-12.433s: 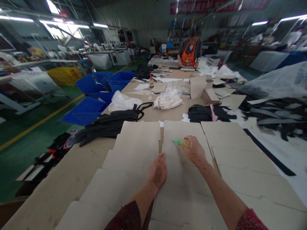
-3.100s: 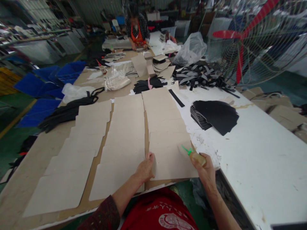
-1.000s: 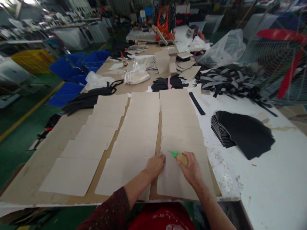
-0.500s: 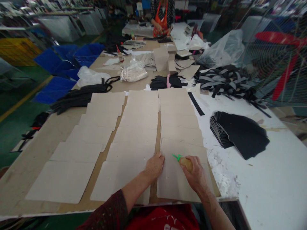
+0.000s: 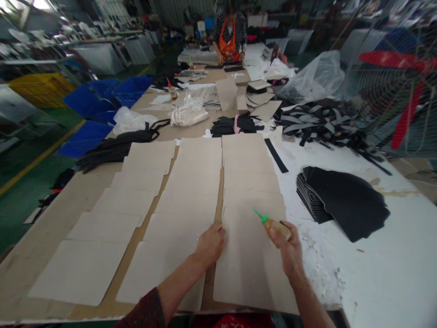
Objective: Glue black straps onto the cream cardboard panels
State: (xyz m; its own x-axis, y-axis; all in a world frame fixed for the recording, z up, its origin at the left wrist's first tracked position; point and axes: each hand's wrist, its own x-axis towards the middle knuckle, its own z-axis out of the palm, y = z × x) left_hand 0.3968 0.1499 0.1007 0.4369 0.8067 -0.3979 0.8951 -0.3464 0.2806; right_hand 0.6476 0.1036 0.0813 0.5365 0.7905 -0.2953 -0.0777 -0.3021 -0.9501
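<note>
My right hand (image 5: 290, 248) grips a small glue bottle (image 5: 278, 228) with a green nozzle, its tip pointing up-left over the nearest beige board (image 5: 249, 259) of the right column. My left hand (image 5: 210, 243) rests knuckles-up with curled fingers on the left edge of that same board, pinning it. Overlapping beige boards lie in three columns, with the middle column (image 5: 194, 187) and the left column (image 5: 136, 182) stretching away from me on the table.
A fanned stack of black pieces (image 5: 341, 198) lies to the right on the white table top (image 5: 392, 273). Black straps (image 5: 116, 146), plastic bags (image 5: 187, 114) and black strips (image 5: 317, 120) crowd the far table. A person in an orange apron (image 5: 229, 34) works at the far end. A red-bladed fan (image 5: 406, 82) stands at right.
My right hand has shifted right and lifted the glue bottle off the board's middle toward its right edge. My left hand stayed on the board's left edge. The view tilted slightly.
</note>
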